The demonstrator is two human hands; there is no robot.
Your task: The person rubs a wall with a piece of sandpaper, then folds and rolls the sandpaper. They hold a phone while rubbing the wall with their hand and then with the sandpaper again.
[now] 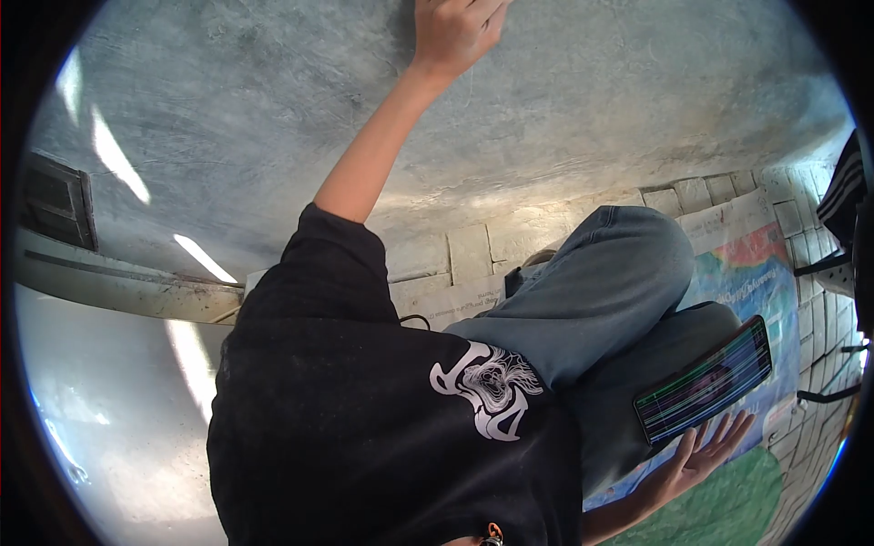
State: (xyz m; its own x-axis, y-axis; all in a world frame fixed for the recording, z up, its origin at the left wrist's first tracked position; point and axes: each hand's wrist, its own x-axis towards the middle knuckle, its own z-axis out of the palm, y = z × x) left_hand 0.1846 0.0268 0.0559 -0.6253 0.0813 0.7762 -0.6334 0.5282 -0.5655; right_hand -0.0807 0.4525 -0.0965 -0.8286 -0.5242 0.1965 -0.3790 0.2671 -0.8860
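My left hand (458,35) is at the top edge of the view, close against a grey, unevenly finished wall (583,82). Its fingers are curled, and the frame cuts off their ends; I cannot tell what they hold. At the lower right my right hand (696,458) lies palm up with its fingers spread, holding nothing. Just above those fingers a phone (706,378) rests tilted on my jeans-covered leg (601,282). Coloured lines run across its lit screen.
A printed banner (756,273) lies under my legs on pale floor tiles (810,246). A smooth pale surface (118,409) with bright light streaks is at the left, below a dark framed opening (56,202). Dark striped cloth (842,200) hangs at the right edge.
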